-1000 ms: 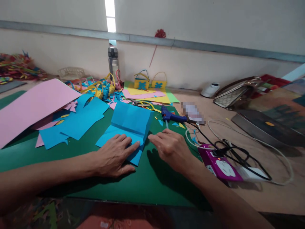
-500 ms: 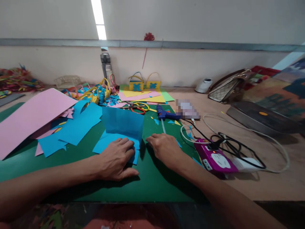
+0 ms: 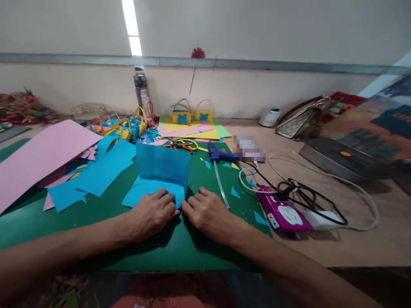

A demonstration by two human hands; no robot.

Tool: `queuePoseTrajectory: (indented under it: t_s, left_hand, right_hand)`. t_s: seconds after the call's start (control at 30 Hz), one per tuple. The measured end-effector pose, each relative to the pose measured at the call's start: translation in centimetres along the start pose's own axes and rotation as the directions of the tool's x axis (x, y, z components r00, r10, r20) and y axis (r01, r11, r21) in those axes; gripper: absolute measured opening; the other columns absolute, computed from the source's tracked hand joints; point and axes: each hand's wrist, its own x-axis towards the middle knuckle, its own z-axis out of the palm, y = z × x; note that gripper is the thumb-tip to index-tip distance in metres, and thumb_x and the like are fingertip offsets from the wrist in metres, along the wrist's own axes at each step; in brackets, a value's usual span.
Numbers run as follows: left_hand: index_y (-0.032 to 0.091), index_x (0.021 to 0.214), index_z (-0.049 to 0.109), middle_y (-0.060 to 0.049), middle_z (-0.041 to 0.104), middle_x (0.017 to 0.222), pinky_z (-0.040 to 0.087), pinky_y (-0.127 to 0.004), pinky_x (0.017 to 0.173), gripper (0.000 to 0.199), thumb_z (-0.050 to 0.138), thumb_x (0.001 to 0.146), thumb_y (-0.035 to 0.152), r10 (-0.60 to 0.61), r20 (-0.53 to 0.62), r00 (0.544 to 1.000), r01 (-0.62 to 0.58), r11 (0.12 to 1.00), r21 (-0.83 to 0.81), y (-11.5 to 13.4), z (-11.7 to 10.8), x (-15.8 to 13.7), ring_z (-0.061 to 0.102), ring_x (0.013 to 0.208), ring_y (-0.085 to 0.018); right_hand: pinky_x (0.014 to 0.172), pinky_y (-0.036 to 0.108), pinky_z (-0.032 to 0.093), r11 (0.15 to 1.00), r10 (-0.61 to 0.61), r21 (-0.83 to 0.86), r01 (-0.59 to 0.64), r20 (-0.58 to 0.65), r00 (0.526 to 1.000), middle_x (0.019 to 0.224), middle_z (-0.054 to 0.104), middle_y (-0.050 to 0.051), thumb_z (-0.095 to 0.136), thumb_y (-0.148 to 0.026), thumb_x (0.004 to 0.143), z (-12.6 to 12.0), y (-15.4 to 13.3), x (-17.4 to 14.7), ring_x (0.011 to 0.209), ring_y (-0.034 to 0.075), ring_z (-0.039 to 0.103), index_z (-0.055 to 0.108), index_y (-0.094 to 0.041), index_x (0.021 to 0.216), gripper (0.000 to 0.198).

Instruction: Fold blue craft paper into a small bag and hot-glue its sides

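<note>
A folded sheet of blue craft paper (image 3: pixel 163 160) rests on the green cutting mat (image 3: pixel 154 256), its back panel standing up and its front part lying flat. My left hand (image 3: pixel 152 214) lies over the near side of the paper, fingers curled onto it and thumb at the near right corner. Close beside it, my right hand (image 3: pixel 207 216) pinches that same corner of the paper. The fingertips of both hands almost meet there. My fingers hide the near edge.
A blue glue gun (image 3: pixel 221 154) with a clear glue stick (image 3: pixel 221 184) lies beyond my right hand. Scissors (image 3: pixel 183 144) lie behind the paper. A purple power strip (image 3: pixel 282 211) with tangled cables sits at right. Blue sheets (image 3: pixel 102 167) and a pink sheet (image 3: pixel 48 158) lie at left.
My right hand has moved left to the paper's near corner. My left thumb has drawn in from outstretched to the paper's edge. The view has shifted slightly.
</note>
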Motion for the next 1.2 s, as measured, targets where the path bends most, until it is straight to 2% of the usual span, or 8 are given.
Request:
queuePoseTrajectory:
  t_s: [0.2, 0.33, 0.4, 0.53, 0.63, 0.87, 0.97, 1.2]
  left_hand:
    - [0.017, 0.071, 0.055, -0.006, 0.062, 0.073, 0.039, -0.029, 0.056, 0.034, 0.033, 0.096, 0.029, -0.013, -0.067, 0.998, 0.004, 0.990, -0.140, -0.4, -0.3, 0.0, 0.052, 0.068, -0.019]
    - [0.011, 0.108, 0.055, -0.012, 0.065, 0.095, 0.045, -0.036, 0.066, 0.045, 0.049, 0.085, 0.049, -0.038, -0.031, 0.999, 0.028, 0.960, -0.280, -0.5, -0.5, -0.2, 0.054, 0.080, -0.025]
    - [0.009, 0.115, 0.052, -0.013, 0.065, 0.101, 0.046, -0.038, 0.071, 0.046, 0.054, 0.083, 0.042, -0.078, -0.035, 0.996, 0.064, 0.951, -0.302, -0.6, -0.1, -0.2, 0.055, 0.085, -0.026]
    - [0.014, 0.102, 0.061, -0.010, 0.066, 0.097, 0.046, -0.037, 0.076, 0.021, 0.051, 0.083, 0.016, -0.130, -0.048, 0.990, 0.104, 0.924, -0.368, -0.9, 1.1, 0.0, 0.057, 0.085, -0.023]
    - [0.016, 0.092, 0.065, -0.009, 0.068, 0.093, 0.047, -0.037, 0.077, 0.024, 0.047, 0.078, 0.006, -0.150, -0.087, 0.985, 0.094, 0.885, -0.456, -1.1, 1.6, 0.3, 0.059, 0.084, -0.022]
    - [0.017, 0.095, 0.069, -0.007, 0.071, 0.096, 0.052, -0.030, 0.077, 0.027, 0.047, 0.080, 0.011, -0.235, -0.162, 0.958, 0.101, 0.810, -0.577, -1.9, 1.2, 0.3, 0.065, 0.087, -0.019]
    - [0.019, 0.100, 0.070, -0.007, 0.072, 0.096, 0.053, -0.029, 0.077, 0.024, 0.051, 0.084, 0.017, -0.377, -0.136, 0.916, 0.202, 0.728, -0.655, -2.2, -0.1, 0.4, 0.067, 0.087, -0.019]
    - [0.023, 0.077, 0.077, -0.002, 0.073, 0.075, 0.049, -0.025, 0.061, 0.012, 0.073, 0.066, 0.025, -0.721, 0.034, 0.692, 0.373, 0.317, -0.872, -2.8, -4.2, 0.8, 0.065, 0.068, -0.020]
  right_hand:
    - [0.059, 0.032, 0.032, 0.999, 0.054, 0.012, -0.053, -0.133, 0.990, 0.062, 0.058, 0.002, 0.047, -0.009, 0.083, 1.0, -0.2, 0.1, 0.056, 0.018, 0.050, 0.055, -0.016, 0.073, 0.015]
    - [0.057, 0.031, 0.030, 0.998, 0.058, 0.029, -0.053, -0.246, 0.968, 0.058, 0.055, 0.002, 0.043, -0.008, 0.082, 1.2, -0.1, 0.1, 0.052, 0.017, 0.046, 0.054, -0.017, 0.069, 0.019]
    - [0.058, 0.031, 0.031, 0.998, 0.062, 0.029, -0.056, -0.300, 0.952, 0.058, 0.054, 0.002, 0.041, -0.008, 0.083, 1.2, -0.3, 0.2, 0.053, 0.016, 0.046, 0.055, -0.016, 0.069, 0.021]
    - [0.059, 0.031, 0.031, 0.999, 0.044, -0.001, -0.048, -0.369, 0.929, 0.058, 0.053, 0.002, 0.039, -0.009, 0.087, 1.2, -0.6, 0.3, 0.053, 0.016, 0.045, 0.056, -0.015, 0.070, 0.024]
    - [0.059, 0.031, 0.030, 0.999, 0.027, -0.019, -0.038, -0.401, 0.916, 0.057, 0.052, 0.002, 0.039, -0.009, 0.088, 1.0, -0.7, 0.5, 0.053, 0.016, 0.044, 0.056, -0.015, 0.069, 0.025]
    - [0.059, 0.030, 0.032, 0.998, 0.060, 0.056, -0.039, -0.459, 0.886, 0.061, 0.052, 0.001, 0.038, -0.017, 0.093, 0.0, -0.4, 0.5, 0.056, 0.014, 0.044, 0.058, -0.013, 0.080, 0.024]
    - [0.060, 0.030, 0.034, 0.994, 0.089, 0.102, -0.046, -0.478, 0.874, 0.067, 0.056, 0.002, 0.043, -0.024, 0.093, -0.6, -0.1, 0.2, 0.061, 0.015, 0.048, 0.058, -0.011, 0.091, 0.020]
    - [0.069, 0.032, 0.042, 0.962, 0.211, 0.258, -0.087, -0.507, 0.836, 0.078, 0.063, 0.006, 0.046, -0.022, 0.092, -1.0, 0.3, 0.0, 0.072, 0.017, 0.055, 0.054, -0.013, 0.096, 0.013]
